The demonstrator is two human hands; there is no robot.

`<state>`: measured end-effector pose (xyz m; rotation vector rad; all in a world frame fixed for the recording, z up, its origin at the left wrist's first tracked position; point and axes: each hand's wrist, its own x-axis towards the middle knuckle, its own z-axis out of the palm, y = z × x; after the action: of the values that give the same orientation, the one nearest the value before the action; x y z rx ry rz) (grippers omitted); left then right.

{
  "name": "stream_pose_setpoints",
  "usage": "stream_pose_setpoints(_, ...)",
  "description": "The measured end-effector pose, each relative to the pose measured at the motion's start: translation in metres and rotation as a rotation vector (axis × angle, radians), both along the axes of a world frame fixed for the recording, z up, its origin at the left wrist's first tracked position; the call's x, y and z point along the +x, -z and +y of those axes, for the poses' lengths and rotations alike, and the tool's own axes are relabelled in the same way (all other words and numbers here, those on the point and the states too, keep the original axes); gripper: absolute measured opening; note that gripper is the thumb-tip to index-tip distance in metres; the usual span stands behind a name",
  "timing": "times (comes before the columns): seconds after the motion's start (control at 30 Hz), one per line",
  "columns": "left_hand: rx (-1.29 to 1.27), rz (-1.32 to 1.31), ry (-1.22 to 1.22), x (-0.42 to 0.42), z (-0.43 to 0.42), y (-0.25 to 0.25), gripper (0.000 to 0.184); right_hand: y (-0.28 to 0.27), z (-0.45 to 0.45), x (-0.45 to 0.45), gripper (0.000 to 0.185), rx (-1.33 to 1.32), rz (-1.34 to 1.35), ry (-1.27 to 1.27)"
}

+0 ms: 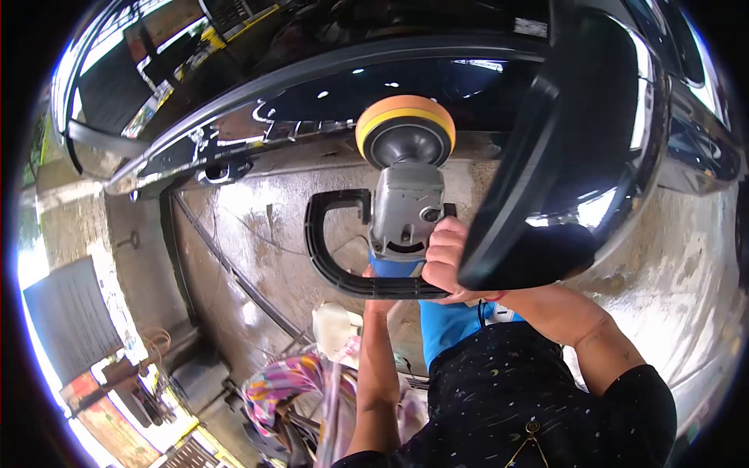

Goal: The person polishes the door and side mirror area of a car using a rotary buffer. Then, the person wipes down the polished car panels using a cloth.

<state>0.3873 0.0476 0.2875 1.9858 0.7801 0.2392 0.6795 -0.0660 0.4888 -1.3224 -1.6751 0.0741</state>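
A polishing machine [407, 204] with a grey metal head, a blue body and a black D-shaped handle [328, 265] is held in front of me. Its round orange and yellow pad [407, 117] faces the glossy dark car door [312, 93]; whether they touch is unclear. My right hand [446, 256] wraps round the handle's right side, close beside the large black side mirror [562, 187]. My left hand [376, 295] is at the blue body, below the handle, mostly hidden by the machine.
The wet concrete floor [257, 226] has a dark strip [242, 281] across it. A colourful cloth [285, 386] and a whitish container [335, 331] are at the lower left. A grey panel [72, 312] stands at the far left.
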Motion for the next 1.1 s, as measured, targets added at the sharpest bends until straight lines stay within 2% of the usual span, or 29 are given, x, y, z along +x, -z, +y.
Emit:
stream_pose_setpoints(0.1, 0.038, 0.034, 0.036, -0.029, 0.055, -0.012, 0.035, 0.004, 0.047, -0.041, 0.031, 0.12, 0.045, 0.171)
stream_pose_setpoints(0.13, 0.057, 0.051, 0.052, -0.039, 0.072, -0.018, 0.035, 0.003, 0.062, -0.048, 0.03, 0.147, 0.022, 0.145)
stream_pose_setpoints(0.23, 0.13, 0.107, 0.113, -0.069, 0.116, -0.04, 0.037, -0.001, 0.094, -0.07, 0.029, 0.016, 0.004, 0.122)
stream_pose_setpoints(0.3, 0.178, 0.133, 0.16, -0.079, 0.133, -0.059, 0.038, -0.004, 0.104, -0.081, 0.037, 0.121, 0.106, 0.187)
stream_pose_setpoints(0.37, 0.206, 0.134, 0.211, -0.083, 0.15, -0.076, 0.038, -0.014, 0.101, -0.085, 0.041, 0.083, 0.2, 0.205)
stream_pose_setpoints(0.43, 0.457, 0.102, 0.379, -0.079, 0.16, -0.096, 0.053, -0.021, 0.092, -0.086, 0.049, 0.111, 0.316, 0.248)
stream_pose_setpoints(0.47, 0.469, 0.088, 0.394, -0.072, 0.16, -0.107, 0.053, -0.022, 0.084, -0.084, 0.049, 0.124, 0.305, 0.265)
stream_pose_setpoints(0.53, 0.366, 0.22, 0.189, -0.052, 0.146, -0.131, 0.059, -0.022, 0.065, -0.077, 0.051, 0.185, 0.357, 0.369)
stream_pose_setpoints(0.57, 0.371, 0.182, 0.154, -0.033, 0.139, -0.151, 0.064, -0.018, 0.056, -0.075, 0.051, 0.216, 0.373, 0.389)
stream_pose_setpoints(0.73, 0.452, 0.278, 0.203, 0.017, 0.124, -0.215, 0.061, -0.017, 0.022, -0.057, 0.048, 0.34, 0.437, 0.452)
stream_pose_setpoints(0.83, 0.45, 0.314, 0.247, 0.03, 0.126, -0.242, 0.057, -0.026, 0.021, -0.052, 0.039, 0.419, 0.448, 0.541)
stream_pose_setpoints(0.93, 0.457, 0.355, 0.266, 0.031, 0.132, -0.255, 0.055, -0.038, 0.03, -0.05, 0.038, 0.451, 0.476, 0.586)
stream_pose_setpoints(1.1, 0.377, 0.374, 0.245, 0.018, 0.146, -0.277, 0.05, -0.082, 0.067, -0.054, 0.036, 0.33, 0.447, 0.651)
